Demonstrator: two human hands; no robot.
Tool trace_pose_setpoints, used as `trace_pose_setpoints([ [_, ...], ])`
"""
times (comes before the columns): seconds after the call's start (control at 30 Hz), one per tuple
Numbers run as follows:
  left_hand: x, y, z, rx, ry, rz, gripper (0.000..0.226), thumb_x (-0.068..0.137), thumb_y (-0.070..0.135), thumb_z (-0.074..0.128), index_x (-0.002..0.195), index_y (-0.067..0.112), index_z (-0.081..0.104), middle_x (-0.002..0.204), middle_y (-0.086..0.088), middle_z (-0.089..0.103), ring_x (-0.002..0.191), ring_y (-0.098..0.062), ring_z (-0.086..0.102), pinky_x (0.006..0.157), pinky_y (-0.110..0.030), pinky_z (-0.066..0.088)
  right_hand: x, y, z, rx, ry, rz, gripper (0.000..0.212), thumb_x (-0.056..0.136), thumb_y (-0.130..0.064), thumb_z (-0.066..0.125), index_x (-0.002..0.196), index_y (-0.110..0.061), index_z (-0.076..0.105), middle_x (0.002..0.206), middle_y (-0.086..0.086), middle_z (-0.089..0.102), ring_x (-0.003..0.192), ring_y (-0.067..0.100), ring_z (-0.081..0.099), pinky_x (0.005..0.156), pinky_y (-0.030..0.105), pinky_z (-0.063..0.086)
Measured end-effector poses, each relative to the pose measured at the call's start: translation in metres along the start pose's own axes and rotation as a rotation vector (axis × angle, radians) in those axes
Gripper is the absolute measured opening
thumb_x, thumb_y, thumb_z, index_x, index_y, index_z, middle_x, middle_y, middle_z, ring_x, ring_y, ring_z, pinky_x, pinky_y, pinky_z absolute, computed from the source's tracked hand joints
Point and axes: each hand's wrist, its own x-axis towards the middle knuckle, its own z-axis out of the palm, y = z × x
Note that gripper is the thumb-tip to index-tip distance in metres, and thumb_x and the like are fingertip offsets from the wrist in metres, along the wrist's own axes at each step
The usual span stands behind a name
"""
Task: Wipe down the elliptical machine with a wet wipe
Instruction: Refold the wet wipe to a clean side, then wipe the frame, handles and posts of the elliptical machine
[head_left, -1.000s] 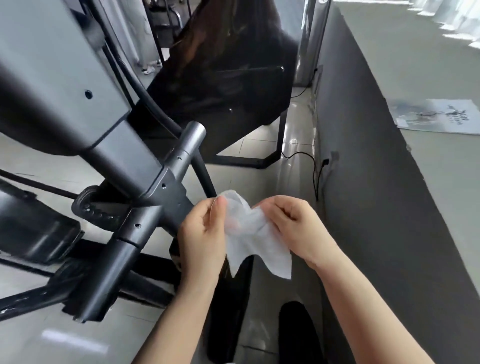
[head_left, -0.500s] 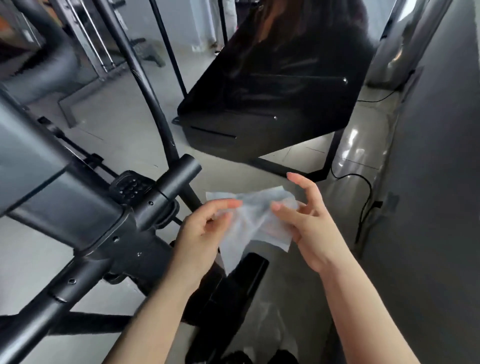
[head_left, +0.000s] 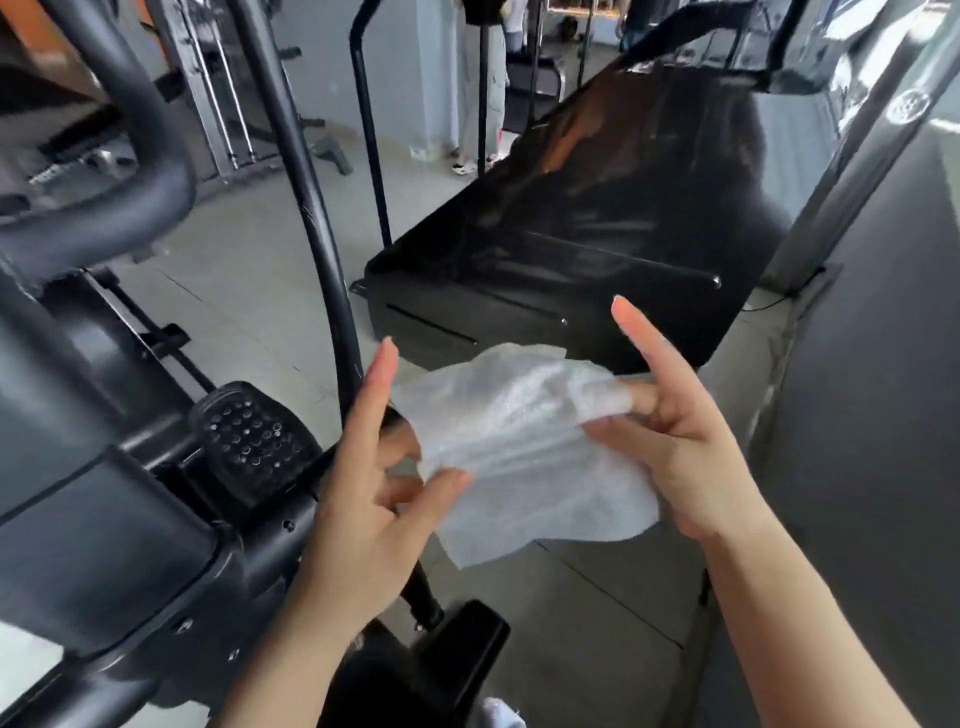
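Grey tiled floor (head_left: 244, 270). Glossy black treadmill (head_left: 597, 249) far centre. Weight rack (head_left: 218, 93) far left. Dark wall (head_left: 883, 415) right, cable (head_left: 774, 301) at its base.

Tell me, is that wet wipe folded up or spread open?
Mostly spread open. The wet wipe is stretched, wrinkled, between the left hand and right hand, its lower edge hanging loose.
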Motion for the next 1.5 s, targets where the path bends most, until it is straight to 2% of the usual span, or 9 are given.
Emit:
trace_pose_setpoints([
  [0.23, 0.043, -0.026, -0.012, -0.218, 0.221, -0.108, 0.11, 0.082, -0.018, 0.06, 0.137, 0.063, 0.011, 0.122, 0.008, 0.068, 0.071, -0.011, 0.061, 0.078, -0.025, 0.055, 0.063, 0.027, 0.005, -0.086, -0.099, -0.059, 0.077, 0.066, 0.02, 0.035, 0.126, -0.022, 0.06, 0.061, -0.005, 0.067, 0.07, 0.018, 0.065, 0.082, 0.023, 0.052],
  [0.4, 0.071, -0.03, -0.009, -0.504, 0.254, -0.581, 0.037, 0.083, 0.022, 0.052, 0.115, 0.016, 0.07, 0.11, -0.006, 0.073, 0.103, -0.023, 0.069, 0.087, -0.04, 0.054, 0.112, 0.035, 0.007, -0.063, -0.277, -0.07, 0.056, 0.07, 0.019, 0.037, 0.09, -0.017, 0.075, 0.068, 0.0, 0.067, 0.069, 0.022, 0.063, 0.071, 0.035, 0.053],
  [0.53, 0.085, -0.036, -0.005, -0.617, 0.36, -0.69, 0.056, 0.087, 0.055, 0.048, 0.105, 0.008, 0.071, 0.105, -0.011, 0.074, 0.098, -0.024, 0.071, 0.085, -0.04, 0.053, 0.145, 0.041, 0.009, 0.004, -0.414, 0.001, 0.054, 0.073, 0.006, 0.031, 0.086, -0.018, 0.077, 0.077, 0.009, 0.069, 0.084, 0.033, 0.063, 0.081, 0.052, 0.05],
  [0.73, 0.128, -0.053, 0.013, -0.227, 0.575, -0.445, 0.03, 0.081, 0.027, 0.075, 0.099, 0.003, 0.073, 0.1, -0.02, 0.073, 0.099, -0.037, 0.069, 0.087, -0.044, 0.052, 0.211, 0.051, 0.006, -0.117, -0.58, -0.047, 0.017, 0.083, -0.013, 0.072, 0.098, -0.021, 0.073, 0.071, -0.01, 0.064, 0.069, 0.002, 0.056, 0.07, 0.011, 0.041],
  [0.97, 0.165, -0.054, 0.021, 0.061, 0.619, -0.371, 0.025, 0.066, 0.018, 0.076, 0.086, 0.032, 0.078, 0.093, 0.009, 0.075, 0.09, -0.008, 0.069, 0.075, -0.017, 0.052, 0.287, 0.059, -0.019, -0.164, -0.775, 0.109, 0.072, 0.077, 0.007, 0.073, 0.123, -0.044, 0.055, 0.122, -0.021, 0.06, 0.076, 0.012, 0.065, 0.071, 0.021, 0.051],
  [1.1, 0.175, -0.046, 0.029, 0.406, 0.52, -0.399, 0.037, 0.08, 0.002, 0.074, 0.098, 0.035, 0.069, 0.095, 0.02, 0.072, 0.094, 0.004, 0.066, 0.082, -0.008, 0.044, 0.317, 0.051, -0.005, -0.48, -1.11, 0.088, 0.05, 0.077, -0.025, 0.079, 0.116, -0.048, 0.059, 0.116, -0.027, 0.061, 0.101, -0.001, 0.061, 0.085, 0.014, 0.048],
  [1.2, 0.177, -0.037, 0.031, 0.583, 0.508, -0.338, 0.045, 0.077, 0.004, 0.078, 0.102, 0.036, 0.06, 0.09, 0.015, 0.072, 0.087, -0.004, 0.067, 0.074, -0.01, 0.043, 0.319, 0.046, 0.022, -0.601, -1.277, -0.067, 0.023, 0.074, -0.043, 0.077, 0.096, -0.044, 0.069, 0.087, -0.016, 0.065, 0.083, -0.002, 0.057, 0.07, 0.009, 0.038],
  [1.37, 0.164, -0.034, 0.037, -0.142, 1.146, -0.146, 0.035, 0.078, 0.016, 0.072, 0.108, 0.024, 0.058, 0.095, 0.005, 0.067, 0.076, -0.012, 0.062, 0.061, -0.023, 0.05, 0.311, 0.042, 0.052, -0.289, -1.351, 0.007, 0.02, 0.078, -0.033, 0.076, 0.067, -0.02, 0.067, 0.063, -0.006, 0.059, 0.059, 0.005, 0.051, 0.058, 0.018, 0.036],
  [1.5, 0.16, -0.048, 0.05, -0.783, 1.376, -0.352, 0.052, 0.096, 0.057, 0.039, 0.119, 0.016, 0.062, 0.111, -0.006, 0.072, 0.104, -0.025, 0.069, 0.091, -0.043, 0.051, 0.271, 0.047, 0.088, -0.427, -1.177, -0.41, 0.029, 0.095, -0.03, 0.057, 0.072, -0.012, 0.063, 0.061, -0.004, 0.05, 0.059, 0.005, 0.045, 0.056, 0.017, 0.034],
])
